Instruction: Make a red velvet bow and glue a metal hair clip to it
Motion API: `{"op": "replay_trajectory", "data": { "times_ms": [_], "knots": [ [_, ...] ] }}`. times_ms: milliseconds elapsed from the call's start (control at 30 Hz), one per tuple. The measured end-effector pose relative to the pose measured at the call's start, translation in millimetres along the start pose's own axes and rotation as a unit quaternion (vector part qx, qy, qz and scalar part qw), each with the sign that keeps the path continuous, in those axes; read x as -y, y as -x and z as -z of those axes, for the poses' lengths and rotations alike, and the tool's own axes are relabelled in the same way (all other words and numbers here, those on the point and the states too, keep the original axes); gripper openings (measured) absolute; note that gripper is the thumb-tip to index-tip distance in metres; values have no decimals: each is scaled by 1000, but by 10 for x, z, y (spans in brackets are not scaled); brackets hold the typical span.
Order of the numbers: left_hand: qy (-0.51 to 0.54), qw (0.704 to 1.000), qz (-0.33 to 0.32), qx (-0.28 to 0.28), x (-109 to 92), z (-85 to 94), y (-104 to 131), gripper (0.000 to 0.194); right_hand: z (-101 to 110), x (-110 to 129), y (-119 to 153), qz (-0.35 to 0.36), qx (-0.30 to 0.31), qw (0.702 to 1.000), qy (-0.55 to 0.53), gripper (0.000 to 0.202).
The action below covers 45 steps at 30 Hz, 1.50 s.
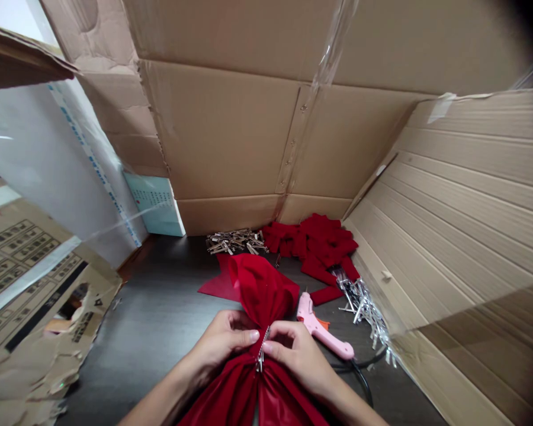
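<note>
A large red fabric bow [266, 290] stands in front of me, gathered at its middle, with its tails spreading down toward the bottom edge. A slim silvery metal clip [260, 358] lies along the gathered middle. My left hand [224, 337] is closed on the gathered fabric from the left, thumb pressed beside the clip. From the right, my right hand [291, 349] pinches the clip between thumb and fingers, against the fabric. Just right of the bow lies a pink glue gun [322, 331] with an orange trigger.
Several metal clips [235, 241] are piled at the back, beside a heap of red fabric strips [324, 239]. Silvery twist ties [366, 305] lie along the right side. Cardboard walls [231, 130] enclose the dark table [146, 302]. A black cord [363, 381] runs from the glue gun.
</note>
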<state>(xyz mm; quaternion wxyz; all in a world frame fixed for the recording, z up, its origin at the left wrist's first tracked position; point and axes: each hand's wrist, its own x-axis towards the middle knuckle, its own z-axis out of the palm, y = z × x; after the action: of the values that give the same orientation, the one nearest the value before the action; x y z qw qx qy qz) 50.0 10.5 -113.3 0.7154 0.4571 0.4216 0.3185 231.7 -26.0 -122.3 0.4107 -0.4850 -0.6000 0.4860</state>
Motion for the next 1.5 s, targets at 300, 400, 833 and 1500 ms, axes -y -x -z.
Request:
{"op": "replay_trajectory", "data": {
  "times_ms": [300, 400, 833, 1500],
  "knots": [
    [-63, 998, -22, -4, -50, -5, -16, 49, -6, -21, -5, -15, -11, 1000, 13, 32],
    [-85, 995, -48, -4, -137, -34, 27, 41, 13, 56, -40, -14, 21, 999, -22, 35],
    [-244, 970, -7, 8, -39, -199, 174, 24, -10, 58, -18, -8, 6, 997, 74, 26],
    [-378, 924, 19, -57, -21, -254, 209, 17, -40, -2, -3, 49, -16, 980, 194, 28]
  ]
}}
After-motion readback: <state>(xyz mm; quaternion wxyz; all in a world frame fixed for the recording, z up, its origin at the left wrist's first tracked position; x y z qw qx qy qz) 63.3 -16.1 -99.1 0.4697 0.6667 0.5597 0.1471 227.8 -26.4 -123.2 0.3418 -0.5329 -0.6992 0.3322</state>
